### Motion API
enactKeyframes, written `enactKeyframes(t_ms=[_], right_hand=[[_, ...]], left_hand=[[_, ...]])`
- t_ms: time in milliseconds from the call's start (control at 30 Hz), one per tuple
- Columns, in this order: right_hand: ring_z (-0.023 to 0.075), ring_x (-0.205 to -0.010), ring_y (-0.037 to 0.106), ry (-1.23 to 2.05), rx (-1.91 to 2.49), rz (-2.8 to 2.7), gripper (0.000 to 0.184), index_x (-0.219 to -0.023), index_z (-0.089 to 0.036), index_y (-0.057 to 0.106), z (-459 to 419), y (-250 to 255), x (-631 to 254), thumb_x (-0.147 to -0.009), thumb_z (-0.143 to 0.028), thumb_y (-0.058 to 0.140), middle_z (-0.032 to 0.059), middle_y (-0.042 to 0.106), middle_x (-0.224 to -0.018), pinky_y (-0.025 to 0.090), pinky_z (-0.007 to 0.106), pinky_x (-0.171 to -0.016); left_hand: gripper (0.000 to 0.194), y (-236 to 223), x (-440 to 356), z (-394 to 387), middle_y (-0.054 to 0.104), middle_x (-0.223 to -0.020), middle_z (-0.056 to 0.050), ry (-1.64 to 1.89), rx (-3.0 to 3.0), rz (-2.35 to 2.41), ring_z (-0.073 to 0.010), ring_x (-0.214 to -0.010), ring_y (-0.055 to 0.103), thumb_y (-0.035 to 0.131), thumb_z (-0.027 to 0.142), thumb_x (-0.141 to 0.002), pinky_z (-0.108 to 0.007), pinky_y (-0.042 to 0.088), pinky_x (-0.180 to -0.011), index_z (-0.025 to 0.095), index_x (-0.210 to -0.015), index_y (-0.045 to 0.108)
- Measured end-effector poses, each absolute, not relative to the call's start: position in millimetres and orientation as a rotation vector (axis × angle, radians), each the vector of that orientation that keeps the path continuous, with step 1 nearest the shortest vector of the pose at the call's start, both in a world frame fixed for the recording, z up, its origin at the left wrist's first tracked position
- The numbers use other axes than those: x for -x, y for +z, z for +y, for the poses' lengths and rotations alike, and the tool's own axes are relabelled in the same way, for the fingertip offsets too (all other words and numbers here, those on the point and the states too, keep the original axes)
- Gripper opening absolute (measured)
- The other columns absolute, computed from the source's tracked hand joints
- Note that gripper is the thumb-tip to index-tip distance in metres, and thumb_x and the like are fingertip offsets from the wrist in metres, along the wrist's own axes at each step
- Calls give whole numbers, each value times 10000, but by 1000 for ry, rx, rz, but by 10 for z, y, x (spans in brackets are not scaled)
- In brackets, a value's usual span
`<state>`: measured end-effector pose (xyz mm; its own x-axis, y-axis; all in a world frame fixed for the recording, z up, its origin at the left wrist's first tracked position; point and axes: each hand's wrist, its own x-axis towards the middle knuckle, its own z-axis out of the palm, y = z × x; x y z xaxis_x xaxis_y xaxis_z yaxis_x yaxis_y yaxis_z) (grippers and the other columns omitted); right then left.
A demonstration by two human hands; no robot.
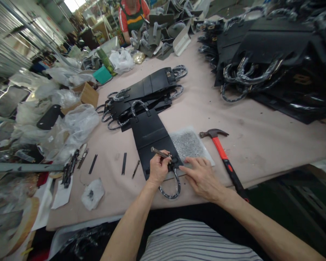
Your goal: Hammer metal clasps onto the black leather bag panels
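In the head view, my left hand (159,168) is closed around a short metal punch (158,151), which slants over the near end of a black leather bag panel (149,132). A plastic-wrapped handle (170,197) loops off that end toward me, and another handle stands at the far end. My right hand (203,177) has its fingers stretched out, the index fingertip at the panel's right corner. Beside it, partly under the panel, lies a pale slab (188,145) with a speckled grey top. A claw hammer (222,154) with a red and black grip rests to the right.
More black bag panels (149,87) are stacked ahead, and a large pile of black bags (260,54) stands at right. Thin black strips (124,164), a slim tool (136,169) and a plastic bag (93,194) lie left on the table (111,141). A person (133,18) is across the table.
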<state>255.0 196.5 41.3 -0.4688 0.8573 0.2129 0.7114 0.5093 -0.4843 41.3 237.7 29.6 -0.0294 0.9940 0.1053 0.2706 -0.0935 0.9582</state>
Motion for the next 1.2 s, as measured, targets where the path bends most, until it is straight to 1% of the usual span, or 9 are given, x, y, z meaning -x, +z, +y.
enactKeyframes(t_ms=[67,300,567,667,767,933,1200], right_hand=[[292,-1168,490,447,1323,-2374,397,-1273,-260,679,1995,410,-2431,-924,-156,521,133,578,-1332,316,452,-978],[288,-1131,486,419,1327,-2498,476,-1313,-304,662,2110,380,-2416,-896,-130,511,119,579,-1310,296,452,-954],[293,-1146,469,491,1374,-2484,516,-1307,-312,656,2125,387,-2376,-856,-109,512,113,565,-1301,298,461,-977],[295,-1146,468,456,1379,-2501,504,-1303,-301,656,2135,393,-2365,-861,-114,504,116,574,-1288,263,505,-1049],[297,-1151,479,439,1400,-2513,488,-1294,-295,663,2133,400,-2363,-874,-119,488,116,589,-1271,219,552,-1102],[301,-1195,495,398,1390,-2518,557,-1332,-321,640,2071,369,-2374,-867,-70,464,116,589,-1314,180,615,-1137],[315,-1238,491,333,1406,-2520,552,-1381,-313,596,2004,330,-2365,-887,-91,489,134,568,-1368,193,644,-1150]], left_hand=[[82,296,-413,2384,723,-1009,-74,1182,-1430,1378,-196,-863,743,627,197,-856,-304,602,-784,181,-937,635],[78,248,-411,2375,719,-1021,-72,1213,-1427,1353,-190,-849,740,628,186,-846,-287,593,-755,186,-925,627],[99,229,-409,2351,717,-1041,-76,1216,-1555,1385,-212,-936,722,616,148,-855,-330,588,-853,192,-940,640],[110,250,-415,2351,720,-1034,-78,1211,-1593,1391,-222,-968,714,610,135,-849,-343,582,-874,193,-934,647],[99,279,-425,2350,728,-1026,-78,1216,-1600,1405,-223,-975,709,615,146,-845,-332,583,-856,194,-926,646],[110,320,-444,2336,733,-1040,-73,1212,-1648,1364,-211,-964,710,608,133,-835,-331,573,-878,198,-921,632],[132,309,-470,2331,717,-1030,-59,1193,-1696,1363,-213,-995,702,592,116,-843,-333,558,-903,208,-932,625]])
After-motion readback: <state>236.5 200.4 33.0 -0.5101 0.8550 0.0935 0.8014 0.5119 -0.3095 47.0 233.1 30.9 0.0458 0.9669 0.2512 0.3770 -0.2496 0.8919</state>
